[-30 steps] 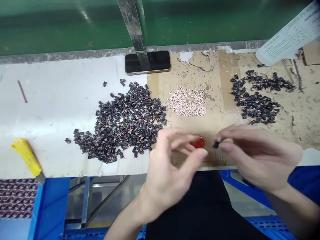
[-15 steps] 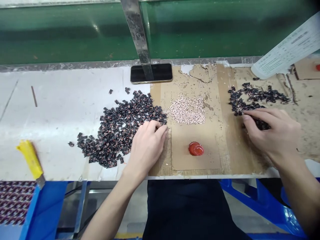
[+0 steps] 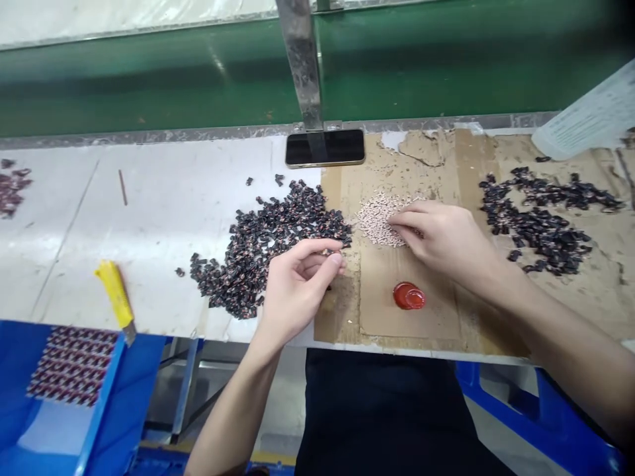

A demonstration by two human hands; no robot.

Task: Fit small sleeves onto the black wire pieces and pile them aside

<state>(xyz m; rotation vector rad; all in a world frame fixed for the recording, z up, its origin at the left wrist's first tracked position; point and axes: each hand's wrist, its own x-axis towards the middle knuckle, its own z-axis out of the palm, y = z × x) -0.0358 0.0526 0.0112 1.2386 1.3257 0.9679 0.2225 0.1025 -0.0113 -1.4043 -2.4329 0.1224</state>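
Note:
My left hand [image 3: 300, 284] is raised in front of a heap of small black parts [image 3: 258, 241]. Its thumb and forefinger are pinched around one small dark part that is mostly covered by the fingers. Over the pile of tiny pale pink pieces [image 3: 378, 215], my right hand [image 3: 441, 238] has its thumb and forefinger pressed together; whatever is between the tips is too small to make out. A shallow red blob or dish [image 3: 409, 295] sits on the cardboard [image 3: 381, 324] just below that pile.
More black parts [image 3: 550, 241] lie spread at the right, below a leaning white printed container [image 3: 580, 125]. A phone [image 3: 325, 148] rests by the metal post [image 3: 303, 73]. At left, a yellow cutter [image 3: 115, 291] lies near the table edge, above a blue bin [image 3: 124, 390].
My right hand has moved left from the right-hand black parts to the pale pieces. My left hand has lifted from the heap, holding a small part. The whole view has shifted.

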